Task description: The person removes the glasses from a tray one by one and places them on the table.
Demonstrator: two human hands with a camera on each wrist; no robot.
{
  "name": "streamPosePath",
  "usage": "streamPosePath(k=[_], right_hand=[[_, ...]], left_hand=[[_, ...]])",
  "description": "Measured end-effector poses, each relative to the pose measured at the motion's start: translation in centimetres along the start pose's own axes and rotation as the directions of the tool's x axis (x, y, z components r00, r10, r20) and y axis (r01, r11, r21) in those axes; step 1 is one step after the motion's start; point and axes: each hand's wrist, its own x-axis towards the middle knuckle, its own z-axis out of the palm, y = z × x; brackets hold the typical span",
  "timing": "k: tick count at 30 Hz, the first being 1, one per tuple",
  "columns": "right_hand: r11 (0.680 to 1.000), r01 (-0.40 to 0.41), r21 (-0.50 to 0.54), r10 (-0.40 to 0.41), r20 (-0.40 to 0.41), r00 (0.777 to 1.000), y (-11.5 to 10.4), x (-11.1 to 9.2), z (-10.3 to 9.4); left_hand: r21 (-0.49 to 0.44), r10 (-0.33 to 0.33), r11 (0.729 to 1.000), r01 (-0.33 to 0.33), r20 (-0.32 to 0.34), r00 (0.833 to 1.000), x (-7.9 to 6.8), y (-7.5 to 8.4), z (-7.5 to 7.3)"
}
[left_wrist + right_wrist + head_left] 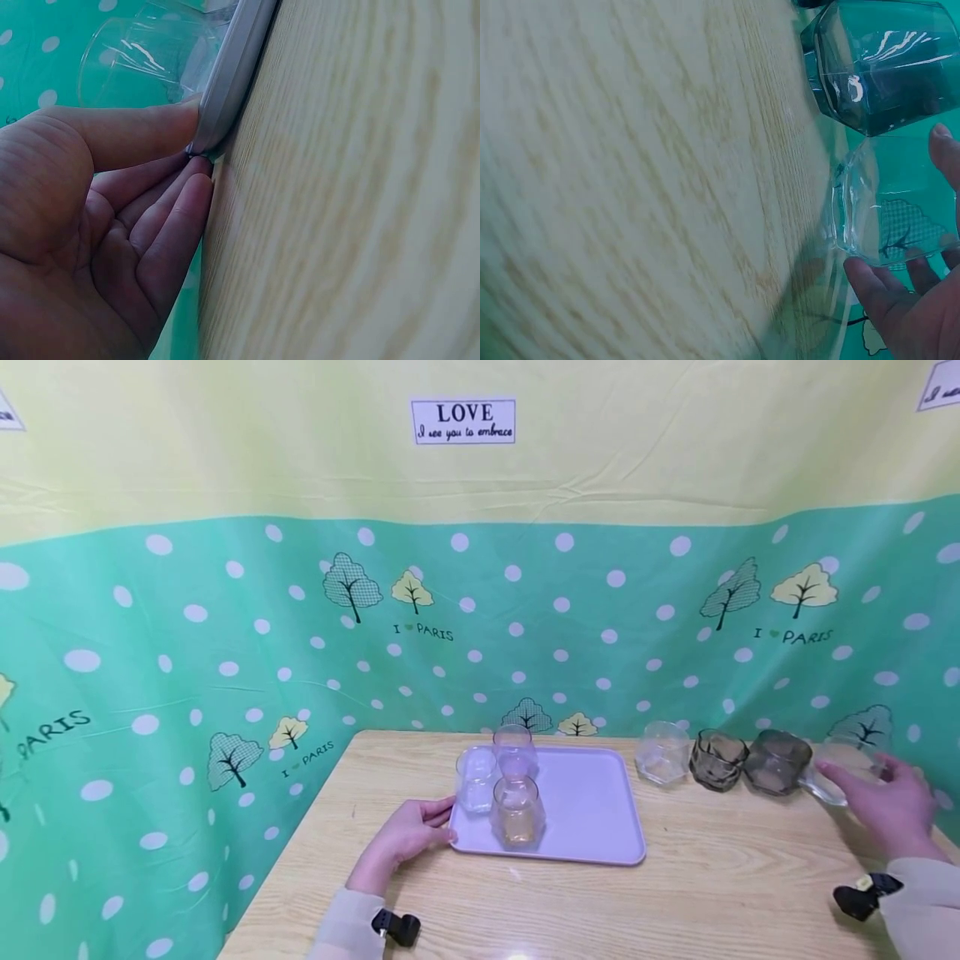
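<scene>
Left hand: pinched the edge of a tray, three glasses just beyond the grip. Right hand: thumb and fingers curled around a clear glass, a smoked glass just left of it. Likely hazards: chipping, from tight spacing; toppling, from a tugged tray. Table's back edge ran close behind the right grip; open tray lay well leftward.
</scene>
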Motion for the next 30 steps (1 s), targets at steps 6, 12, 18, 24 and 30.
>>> streamPosePath(k=[6, 12, 18, 24, 30], right_hand=[[1.000, 0.009, 0.001, -0.009, 0.010, 1.000, 0.29, 0.17, 0.05], [1.000, 0.002, 0.004, -0.002, 0.021, 1.000, 0.29, 0.00, 0.22], [1.000, 0.007, -0.001, -0.007, 0.033, 0.999, 0.03, -0.28, 0.08], [1.000, 0.011, -0.006, -0.011, 0.038, 0.999, -0.12, -0.13, -0.11], [0.999, 0.001, 0.052, -0.002, 0.020, 1.000, 0.27, 0.03, -0.05]], left_hand=[[-0.001, 0.002, 1.000, -0.002, 0.003, 1.000, -0.01, 0.11, 0.00], [-0.004, 0.007, 1.000, -0.007, 0.006, 1.000, -0.05, 0.10, -0.03], [0.024, 0.007, 1.000, -0.007, 0.007, 1.000, 0.01, 0.07, -0.01], [0.030, 0.003, 1.000, -0.003, 0.006, 1.000, -0.02, -0.06, -0.09], [0.045, 0.009, 0.999, -0.009, 0.004, 1.000, 0.00, -0.08, -0.08]])
